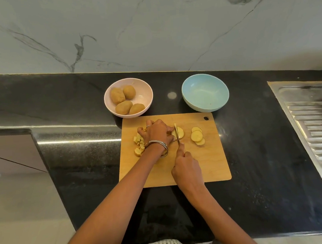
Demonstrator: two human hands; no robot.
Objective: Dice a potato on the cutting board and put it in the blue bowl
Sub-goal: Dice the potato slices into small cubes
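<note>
Head view, looking down on my two hands at work on a rectangular light-wood cutting board (pixel 205 162) that lies on a black speckled stone desk (pixel 255 153). My left hand (pixel 158 134) rests knuckles-up on the board, its grip curled over a stack of pale yellow potato slices (pixel 180 132), pinning it at its left side. My right hand (pixel 187 170) has its grip wrapped tight round the handle of a thin-bladed kitchen knife (pixel 177 135); the handle itself is hidden in my fist. The knife's long axis runs straight away from me, tip pointing toward the wall, with the blade on edge and set into the stack just beside my left fingertips. To the right of the blade, three round potato slices (pixel 197 136) lie flat and overlapping, apart from the knife. To the left of my left hand sits a loose heap of small diced potato cubes (pixel 139 145), partly hidden by my wrist, which wears silver metal bangles (pixel 158 147). Beyond the board's far edge, a round pale blue bowl (pixel 205 92) stands on the right with no potato in it. A round pale pink bowl (pixel 128 97) on the left holds four whole brown potatoes (pixel 124 107). A ribbed steel sink drainer (pixel 315 129) occupies the desk's right end.
</note>
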